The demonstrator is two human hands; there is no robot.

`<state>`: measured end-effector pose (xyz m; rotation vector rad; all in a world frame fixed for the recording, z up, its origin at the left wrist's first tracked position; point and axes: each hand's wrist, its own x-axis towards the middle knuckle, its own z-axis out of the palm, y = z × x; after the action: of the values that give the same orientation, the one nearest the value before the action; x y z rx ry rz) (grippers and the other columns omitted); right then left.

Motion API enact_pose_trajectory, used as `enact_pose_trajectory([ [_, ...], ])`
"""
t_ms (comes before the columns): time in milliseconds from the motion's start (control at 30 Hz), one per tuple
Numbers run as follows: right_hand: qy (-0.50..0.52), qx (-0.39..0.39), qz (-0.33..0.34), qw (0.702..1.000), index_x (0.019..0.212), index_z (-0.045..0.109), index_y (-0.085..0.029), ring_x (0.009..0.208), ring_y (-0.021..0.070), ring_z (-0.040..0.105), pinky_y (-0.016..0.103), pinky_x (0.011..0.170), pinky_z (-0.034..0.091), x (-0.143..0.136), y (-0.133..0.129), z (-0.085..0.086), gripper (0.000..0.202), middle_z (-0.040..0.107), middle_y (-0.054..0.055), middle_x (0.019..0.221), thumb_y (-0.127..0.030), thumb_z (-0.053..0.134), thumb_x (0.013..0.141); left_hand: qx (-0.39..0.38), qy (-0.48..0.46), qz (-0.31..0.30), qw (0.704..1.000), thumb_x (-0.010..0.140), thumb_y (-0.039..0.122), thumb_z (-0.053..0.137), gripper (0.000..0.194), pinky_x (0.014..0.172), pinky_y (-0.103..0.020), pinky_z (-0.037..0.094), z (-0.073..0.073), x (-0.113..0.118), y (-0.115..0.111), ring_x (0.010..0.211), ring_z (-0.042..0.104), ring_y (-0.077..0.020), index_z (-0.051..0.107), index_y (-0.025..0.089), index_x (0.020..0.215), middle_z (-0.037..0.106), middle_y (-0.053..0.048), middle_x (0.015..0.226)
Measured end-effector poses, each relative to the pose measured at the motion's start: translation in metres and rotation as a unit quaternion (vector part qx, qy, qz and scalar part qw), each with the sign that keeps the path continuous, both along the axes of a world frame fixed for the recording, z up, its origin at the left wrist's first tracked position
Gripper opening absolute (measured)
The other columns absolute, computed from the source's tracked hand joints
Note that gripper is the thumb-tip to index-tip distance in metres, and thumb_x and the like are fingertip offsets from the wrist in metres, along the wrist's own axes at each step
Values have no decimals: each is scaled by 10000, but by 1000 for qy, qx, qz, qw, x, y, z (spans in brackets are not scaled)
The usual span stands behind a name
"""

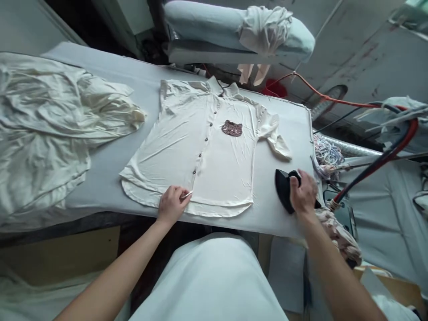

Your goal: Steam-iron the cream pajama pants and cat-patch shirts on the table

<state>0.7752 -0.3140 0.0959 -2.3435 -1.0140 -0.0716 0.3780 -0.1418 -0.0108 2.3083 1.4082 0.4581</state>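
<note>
Cream buttoned shirt (222, 165), faintly creased, cat-patched

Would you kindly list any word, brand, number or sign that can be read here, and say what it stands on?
There is no readable text.
The shirt's cat-face patch shows no letters I can make out.
The iron in the right hand shows no legible brand.

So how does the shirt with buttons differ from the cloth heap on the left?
The shirt lies spread nearly flat, while the cloth heap is bunched in folds. The shirt shows dark buttons and a cat-face patch; none show on the heap. The left hand touches the shirt's lower edge; no hand touches the heap. Both are pale and lie on one table.
</note>
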Motion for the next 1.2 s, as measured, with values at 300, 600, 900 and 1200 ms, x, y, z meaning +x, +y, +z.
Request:
enact_pose_trajectory([
  [300, 264, -303, 201, 893, 860, 658, -228, 506, 148, 518, 258, 459, 325, -32, 28, 42, 461, 619, -4, 627, -684, 597, 833, -45, -76, -6, 996, 878, 363, 616, 181, 831, -295, 484, 0, -8, 0, 850, 618, -186, 714, 213, 904, 628, -51, 943],
  [600, 144, -384, 295, 863, 920, 639, -212, 685, 193, 613, 277, 585, 370, -150, 106, 14, 464, 702, 52, 830, -657, 509, 905, -68, -73, 2, 995, 857, 398, 618, 214, 767, -280, 486, 0, -7, 3, 798, 608, -173, 712, 211, 905, 626, -41, 914],
  [900, 136, -478, 250, 831, 844, 665, -236, 707, 203, 649, 270, 576, 389, -103, 37, 20, 476, 717, 40, 799, -703, 571, 837, -172, -170, 30, 970, 823, 510, 585, 350, 802, -300, 521, 8, -12, 7, 868, 655, -206, 759, 212, 886, 679, -64, 946],
  [1200, 139, -433, 378, 807, 981, 745, -204, 934, 301, 716, 364, 780, 535, -242, 98, 12, 546, 760, 119, 971, -697, 555, 841, -304, -125, -46, 943, 738, 636, 606, 492, 894, -336, 518, 28, -16, 37, 979, 697, -277, 806, 218, 906, 778, -58, 992],
])
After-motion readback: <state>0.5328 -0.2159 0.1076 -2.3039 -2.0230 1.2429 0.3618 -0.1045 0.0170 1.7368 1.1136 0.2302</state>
